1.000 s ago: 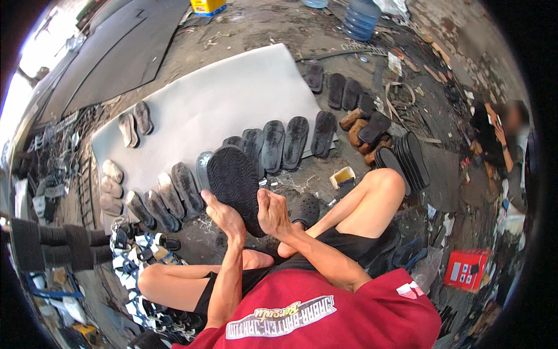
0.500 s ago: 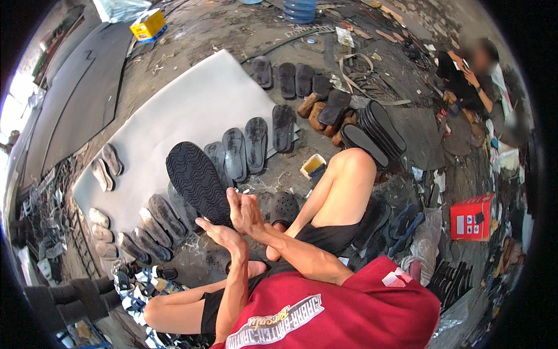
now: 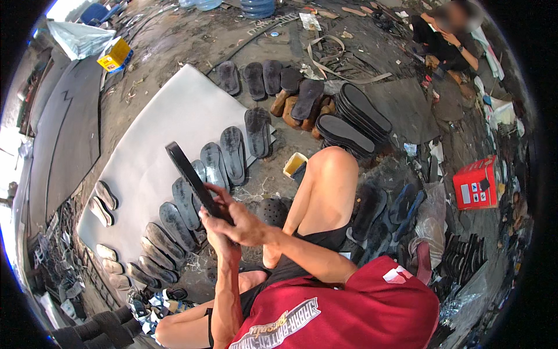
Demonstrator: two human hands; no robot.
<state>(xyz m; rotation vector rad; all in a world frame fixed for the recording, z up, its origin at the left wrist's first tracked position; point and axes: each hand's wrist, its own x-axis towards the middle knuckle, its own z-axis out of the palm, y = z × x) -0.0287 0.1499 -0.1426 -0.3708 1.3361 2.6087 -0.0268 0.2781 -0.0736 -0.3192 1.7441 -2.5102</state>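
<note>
Sole (image 3: 190, 174): gripped at lower end by left hand (image 3: 223, 243) and right hand (image 3: 249, 224), handling apparently unfinished. Loose soles (image 3: 233, 154): in rows. Stack (image 3: 365, 110): near knee (image 3: 336, 166); which are finished, unclear.

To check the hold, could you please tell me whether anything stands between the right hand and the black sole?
Nothing visible does: the right hand holds the black sole near its lower end, beside the left hand.
</note>
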